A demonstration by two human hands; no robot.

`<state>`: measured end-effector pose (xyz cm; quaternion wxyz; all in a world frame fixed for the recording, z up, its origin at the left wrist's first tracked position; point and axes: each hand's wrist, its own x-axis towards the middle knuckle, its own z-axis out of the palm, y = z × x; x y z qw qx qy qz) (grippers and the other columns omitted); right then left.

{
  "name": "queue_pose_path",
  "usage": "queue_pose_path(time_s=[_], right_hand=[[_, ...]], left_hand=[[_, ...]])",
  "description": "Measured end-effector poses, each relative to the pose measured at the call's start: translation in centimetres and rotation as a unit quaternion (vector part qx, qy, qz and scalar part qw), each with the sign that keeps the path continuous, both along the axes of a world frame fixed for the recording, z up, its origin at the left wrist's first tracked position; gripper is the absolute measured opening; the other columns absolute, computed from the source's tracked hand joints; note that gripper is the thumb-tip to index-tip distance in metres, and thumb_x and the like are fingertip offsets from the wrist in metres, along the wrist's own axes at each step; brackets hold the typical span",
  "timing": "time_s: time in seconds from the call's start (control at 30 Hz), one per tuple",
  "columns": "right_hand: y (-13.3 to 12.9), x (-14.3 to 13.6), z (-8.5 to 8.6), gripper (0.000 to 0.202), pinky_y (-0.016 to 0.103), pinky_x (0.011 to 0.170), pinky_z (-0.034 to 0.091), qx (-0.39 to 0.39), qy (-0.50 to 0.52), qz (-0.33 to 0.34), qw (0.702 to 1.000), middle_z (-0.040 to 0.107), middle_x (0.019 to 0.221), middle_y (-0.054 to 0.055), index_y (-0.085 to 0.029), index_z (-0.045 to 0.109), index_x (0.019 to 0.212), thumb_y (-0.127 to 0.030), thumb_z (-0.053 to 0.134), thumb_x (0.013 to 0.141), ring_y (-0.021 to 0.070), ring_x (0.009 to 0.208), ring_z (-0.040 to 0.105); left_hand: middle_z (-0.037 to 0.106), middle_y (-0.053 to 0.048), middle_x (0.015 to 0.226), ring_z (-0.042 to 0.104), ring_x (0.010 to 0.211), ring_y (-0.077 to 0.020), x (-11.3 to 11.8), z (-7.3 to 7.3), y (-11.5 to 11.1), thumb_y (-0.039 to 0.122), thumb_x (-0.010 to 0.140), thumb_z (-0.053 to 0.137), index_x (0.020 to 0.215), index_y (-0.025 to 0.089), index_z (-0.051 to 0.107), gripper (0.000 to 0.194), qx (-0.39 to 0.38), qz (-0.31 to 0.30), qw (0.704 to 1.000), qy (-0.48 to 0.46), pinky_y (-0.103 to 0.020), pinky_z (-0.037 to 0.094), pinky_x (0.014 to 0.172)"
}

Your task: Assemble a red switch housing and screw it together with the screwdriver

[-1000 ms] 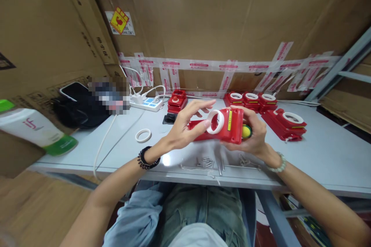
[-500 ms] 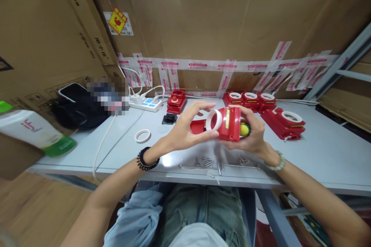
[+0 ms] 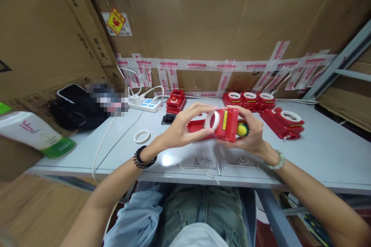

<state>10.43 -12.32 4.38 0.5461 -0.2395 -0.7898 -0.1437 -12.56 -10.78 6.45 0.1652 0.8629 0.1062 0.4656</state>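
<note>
left hand (image 3: 185,127) comes in from the left, forearm angled up and forward, wrist roughly straight, palm turned in toward the work; thumb below and fingers above make a wide c, spread about ring-width, with the white ring (image 3: 213,121) gripped at its rim between them. ring sits on the face of the red plastic housing (image 3: 230,125), held up above the table (image 3: 333,150) in front of the person, ring side facing left, yellow label beside it. right hand (image 3: 252,129) reaches in from the right, forearm angled inward, fingers curled around the far and right end of the housing, firm hold; a yellow-and-green rounded end (image 3: 242,129) shows between palm and housing, rest of it hidden. elbows out wide, hands close together, both wrists above the table's near edge. black bracelet (image 3: 145,157) on left wrist, pale bead bracelet (image 3: 276,161) on right. loose screws (image 3: 206,161) on the table below the hands. spare white ring (image 3: 142,136) lies flat left of the left hand. black part (image 3: 168,119) and a small red unit (image 3: 176,101) just beyond that hand, power strip (image 3: 145,104) near them. three ringed red units (image 3: 249,101) stand in a row at back right, larger red unit (image 3: 282,123) nearer, right of the right hand.
</note>
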Motion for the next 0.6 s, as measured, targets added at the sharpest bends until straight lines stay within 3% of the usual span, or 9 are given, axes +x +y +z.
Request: queue_pose_path(time_s=[0.1, 0.2, 0.3, 0.43, 0.53, 0.6], right_hand=[[0.17, 0.13, -0.17, 0.084, 0.033, 0.062, 0.060, -0.001, 0.006, -0.004, 1.000, 0.071, 0.109, 0.010, -0.022, 0.052, 0.129, -0.049, 0.085, 0.058, 0.0229, 0.081, 0.071], [0.12, 0.11, -0.09, 0.084, 0.032, 0.061, 0.060, -0.009, 0.002, 0.002, 1.000, 0.070, 0.111, 0.011, -0.022, 0.051, 0.131, -0.048, 0.085, 0.059, 0.0236, 0.083, 0.072], [0.04, 0.00, 0.09, 0.083, 0.033, 0.061, 0.061, -0.002, -0.010, 0.010, 1.000, 0.071, 0.110, 0.010, -0.023, 0.051, 0.131, -0.046, 0.086, 0.060, 0.0232, 0.082, 0.072], [0.15, -0.03, 0.17, 0.082, 0.034, 0.063, 0.061, 0.015, -0.003, 0.001, 1.000, 0.072, 0.104, 0.010, -0.021, 0.054, 0.128, -0.049, 0.086, 0.058, 0.0226, 0.077, 0.071], [0.18, -0.07, 0.10, 0.083, 0.034, 0.061, 0.061, 0.011, 0.009, -0.009, 1.000, 0.072, 0.104, 0.010, -0.021, 0.054, 0.127, -0.050, 0.085, 0.057, 0.0226, 0.077, 0.071], [0.15, -0.12, 0.05, 0.084, 0.034, 0.060, 0.061, 0.007, 0.011, -0.007, 1.000, 0.071, 0.106, 0.011, -0.020, 0.054, 0.128, -0.050, 0.086, 0.057, 0.0235, 0.078, 0.071]], left_hand=[[0.056, -0.011, 0.141, 0.050, 0.134, -0.0274, -0.12, 0.19, 0.02, 0.030, 0.087, 0.068, 0.142, 0.028, 0.049, 0.058, 0.031, -0.046, 0.998, 0.031, -0.047, 0.042, 0.111], [0.050, -0.014, 0.146, 0.050, 0.133, -0.0297, -0.04, 0.03, -0.02, 0.041, 0.082, 0.073, 0.146, 0.027, 0.042, 0.071, -0.011, -0.014, 1.000, 0.013, -0.048, 0.046, 0.107], [0.061, -0.013, 0.129, 0.060, 0.116, -0.0246, -0.01, -0.16, 0.03, 0.039, 0.086, 0.069, 0.135, 0.024, 0.052, 0.054, -0.023, 0.038, 0.999, 0.000, -0.043, 0.052, 0.098], [0.062, -0.012, 0.130, 0.056, 0.125, -0.0244, -0.11, -0.02, 0.06, 0.024, 0.089, 0.066, 0.132, 0.024, 0.056, 0.044, 0.061, -0.012, 0.998, 0.023, -0.045, 0.048, 0.106], [0.054, -0.014, 0.141, 0.048, 0.135, -0.0285, -0.07, 0.02, 0.01, 0.030, 0.085, 0.071, 0.139, 0.025, 0.049, 0.059, 0.065, -0.026, 0.997, 0.015, -0.049, 0.044, 0.109], [0.053, -0.016, 0.142, 0.052, 0.129, -0.0290, -0.04, -0.05, 0.06, 0.039, 0.081, 0.075, 0.143, 0.024, 0.044, 0.071, 0.018, -0.004, 1.000, 0.001, -0.047, 0.049, 0.103]])
